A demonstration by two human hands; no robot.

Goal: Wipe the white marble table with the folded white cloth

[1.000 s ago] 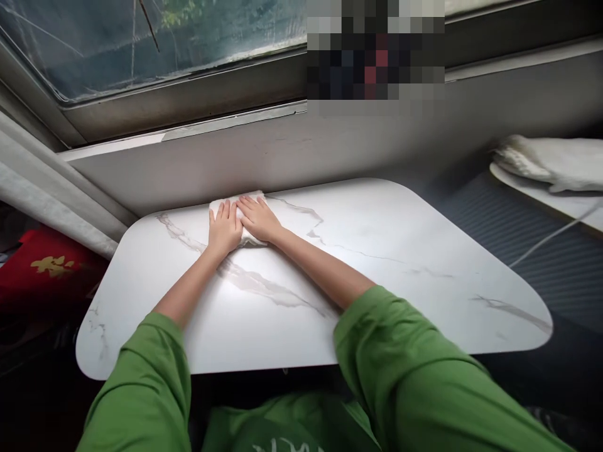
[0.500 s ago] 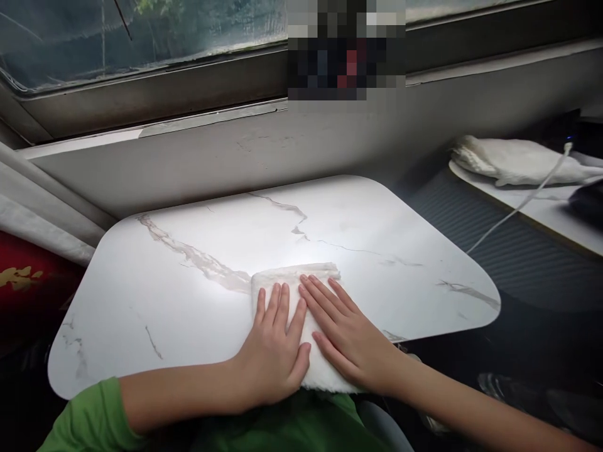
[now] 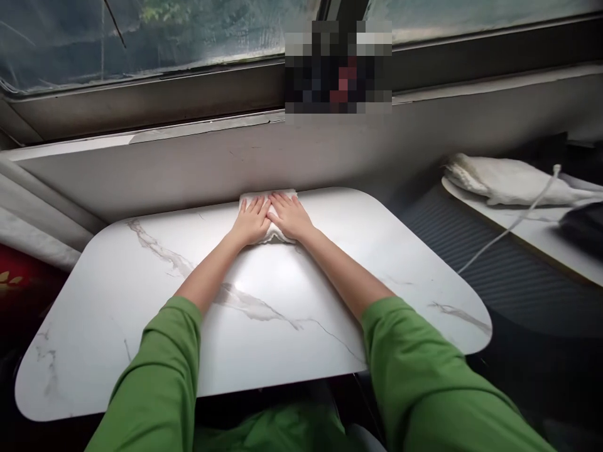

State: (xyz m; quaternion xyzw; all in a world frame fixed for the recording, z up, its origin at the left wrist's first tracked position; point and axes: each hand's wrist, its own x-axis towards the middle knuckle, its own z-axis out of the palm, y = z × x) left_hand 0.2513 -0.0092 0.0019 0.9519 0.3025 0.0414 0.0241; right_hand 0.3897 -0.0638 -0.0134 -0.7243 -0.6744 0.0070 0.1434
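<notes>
A folded white cloth lies flat at the far edge of the white marbled table, close against the wall below the window. My left hand rests palm down on the cloth's left side, its fingers stretched out and slightly apart. Beside it, my right hand presses flat on the right side, fingers also extended. The two hands nearly meet over the middle of the cloth. Both arms reach straight out across the tabletop, and part of the cloth is hidden beneath the hands.
Behind the table runs a grey wall under a window. At right a second surface holds a white, fish-shaped item and a dark object. A white cable hangs there. A pale curtain is at left.
Both hands have slid the cloth away from me, from the table's near edge to its far edge. My arms are now stretched out, with the green sleeves in view.
</notes>
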